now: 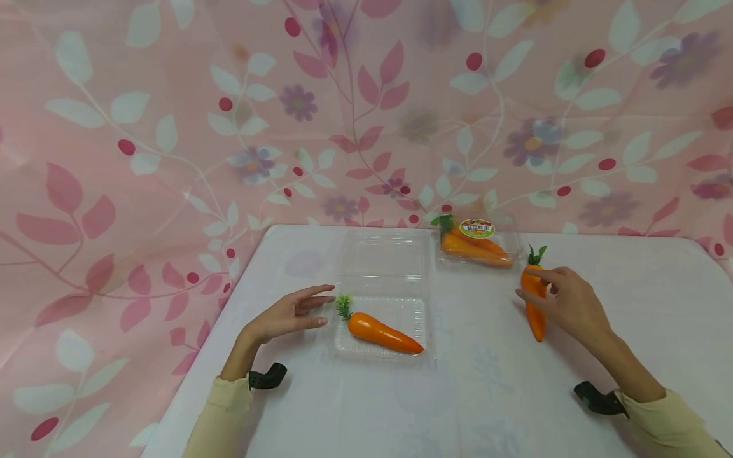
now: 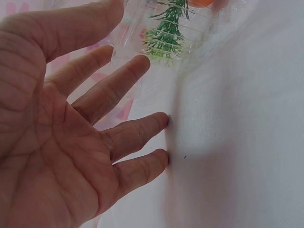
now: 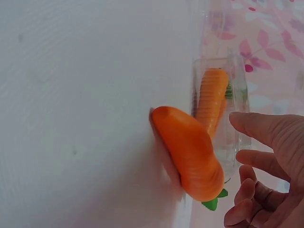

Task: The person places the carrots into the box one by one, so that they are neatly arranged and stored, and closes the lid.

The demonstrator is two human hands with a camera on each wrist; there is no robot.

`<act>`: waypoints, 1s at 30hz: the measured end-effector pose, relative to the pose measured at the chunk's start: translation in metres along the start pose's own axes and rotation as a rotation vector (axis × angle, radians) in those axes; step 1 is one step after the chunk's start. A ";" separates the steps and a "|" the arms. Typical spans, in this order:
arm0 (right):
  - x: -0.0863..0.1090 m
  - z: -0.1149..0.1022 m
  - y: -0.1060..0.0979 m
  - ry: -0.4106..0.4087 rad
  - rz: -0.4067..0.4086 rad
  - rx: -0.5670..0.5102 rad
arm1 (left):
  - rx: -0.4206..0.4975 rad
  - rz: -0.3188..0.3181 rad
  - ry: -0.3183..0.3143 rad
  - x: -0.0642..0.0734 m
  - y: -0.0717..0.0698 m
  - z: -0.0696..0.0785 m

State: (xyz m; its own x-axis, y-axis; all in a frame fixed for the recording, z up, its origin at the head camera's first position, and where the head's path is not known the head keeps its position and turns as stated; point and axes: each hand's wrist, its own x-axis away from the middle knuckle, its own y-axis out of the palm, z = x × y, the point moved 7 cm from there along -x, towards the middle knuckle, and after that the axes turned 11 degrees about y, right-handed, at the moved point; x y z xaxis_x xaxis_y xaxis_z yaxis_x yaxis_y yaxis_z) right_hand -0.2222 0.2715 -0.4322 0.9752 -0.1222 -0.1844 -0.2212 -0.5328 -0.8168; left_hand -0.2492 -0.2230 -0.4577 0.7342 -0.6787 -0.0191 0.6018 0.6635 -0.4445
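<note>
An orange carrot [image 1: 382,333] with a feathery green top lies slantwise in an open clear plastic box [image 1: 426,318], whose lid is folded back. At the box's left edge is my left hand [image 1: 289,313], fingers spread and nearly straight, holding nothing; the left wrist view shows its palm beside the green top [image 2: 166,31]. My right hand [image 1: 569,302] hovers over a second carrot [image 1: 536,318] lying on the table at the right. In the right wrist view, thumb and index are parted and stand apart from that carrot [image 3: 187,152], with the other fingers loosely bent.
A closed clear box [image 1: 475,245] holding carrots, with a label on its lid, stands at the back of the table. The white tabletop [image 1: 487,394] ends at a pink flowered cloth [image 1: 366,114] behind. Black wrist cameras sit on both wrists.
</note>
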 end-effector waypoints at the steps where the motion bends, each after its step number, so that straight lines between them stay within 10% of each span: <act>1: 0.000 0.001 0.000 0.004 0.000 0.000 | -0.002 0.001 -0.004 0.000 0.000 0.000; 30: 0.000 0.036 0.002 0.204 -0.141 0.109 | -0.012 0.003 0.008 0.000 0.000 0.001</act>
State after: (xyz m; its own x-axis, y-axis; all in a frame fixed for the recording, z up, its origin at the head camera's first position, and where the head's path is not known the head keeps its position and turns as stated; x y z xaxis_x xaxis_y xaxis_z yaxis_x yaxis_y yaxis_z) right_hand -0.2225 0.3004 -0.4536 0.9734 -0.2254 0.0401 -0.0712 -0.4644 -0.8828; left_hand -0.2490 -0.2223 -0.4570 0.7332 -0.6795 -0.0278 0.5959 0.6615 -0.4553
